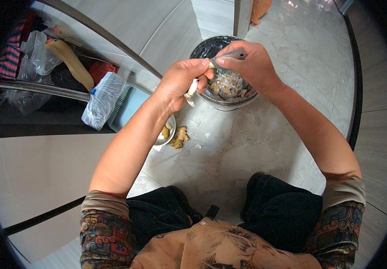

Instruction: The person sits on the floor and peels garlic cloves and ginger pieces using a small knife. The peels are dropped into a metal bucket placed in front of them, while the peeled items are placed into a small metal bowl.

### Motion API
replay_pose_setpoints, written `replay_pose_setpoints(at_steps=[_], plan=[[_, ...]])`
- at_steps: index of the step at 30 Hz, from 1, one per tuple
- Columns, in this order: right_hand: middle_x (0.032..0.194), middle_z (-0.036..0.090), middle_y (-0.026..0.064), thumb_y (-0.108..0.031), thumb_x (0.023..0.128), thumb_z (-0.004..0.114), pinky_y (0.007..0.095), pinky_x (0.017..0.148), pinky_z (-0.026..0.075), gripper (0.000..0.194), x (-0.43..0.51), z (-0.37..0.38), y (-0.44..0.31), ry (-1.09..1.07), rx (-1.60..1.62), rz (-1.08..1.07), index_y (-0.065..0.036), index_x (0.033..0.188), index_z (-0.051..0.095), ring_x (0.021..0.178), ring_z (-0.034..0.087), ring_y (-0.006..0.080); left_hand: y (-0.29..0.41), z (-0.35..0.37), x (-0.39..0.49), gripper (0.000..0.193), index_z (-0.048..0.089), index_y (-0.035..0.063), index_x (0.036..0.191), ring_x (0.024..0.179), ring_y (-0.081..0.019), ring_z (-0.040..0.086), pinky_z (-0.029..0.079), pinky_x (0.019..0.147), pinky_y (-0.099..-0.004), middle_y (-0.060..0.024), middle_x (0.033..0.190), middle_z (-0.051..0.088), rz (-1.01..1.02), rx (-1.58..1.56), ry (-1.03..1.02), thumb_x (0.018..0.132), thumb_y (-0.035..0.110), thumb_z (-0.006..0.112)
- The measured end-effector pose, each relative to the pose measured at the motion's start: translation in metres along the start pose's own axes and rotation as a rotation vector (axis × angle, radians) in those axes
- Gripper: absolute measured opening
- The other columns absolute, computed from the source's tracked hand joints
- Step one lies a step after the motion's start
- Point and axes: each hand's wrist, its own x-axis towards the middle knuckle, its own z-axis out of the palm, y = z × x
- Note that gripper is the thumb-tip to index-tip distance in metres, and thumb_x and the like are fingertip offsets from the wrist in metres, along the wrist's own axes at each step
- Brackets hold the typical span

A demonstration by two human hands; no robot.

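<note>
Between the thumb and forefinger of my left hand (181, 76) is a garlic clove (211, 64). More garlic (192, 88), with loose papery skin, is tucked under the lower fingers of that hand. My right hand (252, 65) grips a small grey metal blade (232, 54) with a hole at one end, and its other end is close against the clove. Both hands are over a round waste bin (228, 107) lined with a dark plastic bag (210, 47). Garlic skins and other scraps (228, 84) fill much of the bin.
Left of the bin, a white bowl (174, 132) holds pale yellow pieces, partly hidden by my left forearm. Ginger root (180, 137) lies beside it on the tiled floor (240, 144). A blue dustpan (129, 104), a plastic-wrapped box (102, 101) and an open cupboard (69, 75) stand further left.
</note>
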Motion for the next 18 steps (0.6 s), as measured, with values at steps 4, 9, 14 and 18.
replay_pose_setpoints(at_steps=[4, 9, 14, 18], plan=[[0.075, 0.062, 0.0084, -0.014, 0.073, 0.072, 0.0238, 0.056, 0.051, 0.022, -0.005, -0.007, -0.006, 0.025, 0.297, 0.136, 0.002, 0.082, 0.062, 0.064, 0.06, 0.0131, -0.001, 0.004, -0.002, 0.023, 0.057, -0.0016, 0.098, 0.05, -0.0049, 0.044, 0.036, 0.045, -0.0189, -0.0026, 0.074, 0.057, 0.018, -0.035, -0.036, 0.092, 0.019, 0.051], [0.075, 0.062, 0.0084, -0.01, 0.074, 0.072, 0.0243, 0.055, 0.053, 0.017, -0.004, -0.007, -0.005, 0.096, 0.392, 0.189, 0.002, 0.079, 0.06, 0.065, 0.061, 0.0135, 0.004, 0.006, -0.005, 0.028, 0.053, -0.0036, 0.112, 0.049, -0.005, 0.043, 0.036, 0.045, -0.0183, -0.0026, 0.078, 0.057, 0.007, -0.154, -0.112, 0.092, 0.016, 0.05], [0.075, 0.062, 0.0057, -0.011, 0.076, 0.07, 0.023, 0.056, 0.052, 0.016, -0.002, -0.013, 0.005, 0.157, 0.402, 0.233, -0.001, 0.081, 0.059, 0.064, 0.059, 0.0112, 0.012, -0.013, -0.012, 0.026, 0.055, 0.0015, 0.112, 0.048, -0.0041, 0.043, 0.035, 0.045, -0.0158, -0.0014, 0.079, 0.058, 0.007, 0.201, -0.069, 0.089, 0.015, 0.054], [0.076, 0.061, 0.002, -0.016, 0.078, 0.07, 0.02, 0.057, 0.049, 0.016, -0.006, -0.016, 0.011, 0.167, 0.34, 0.325, -0.006, 0.081, 0.059, 0.066, 0.057, 0.0078, 0.019, -0.072, -0.041, 0.018, 0.06, 0.0049, 0.102, 0.061, -0.0016, 0.047, 0.036, 0.048, -0.0165, 0.0018, 0.078, 0.06, -0.147, 0.779, -0.093, 0.085, 0.01, 0.059]])
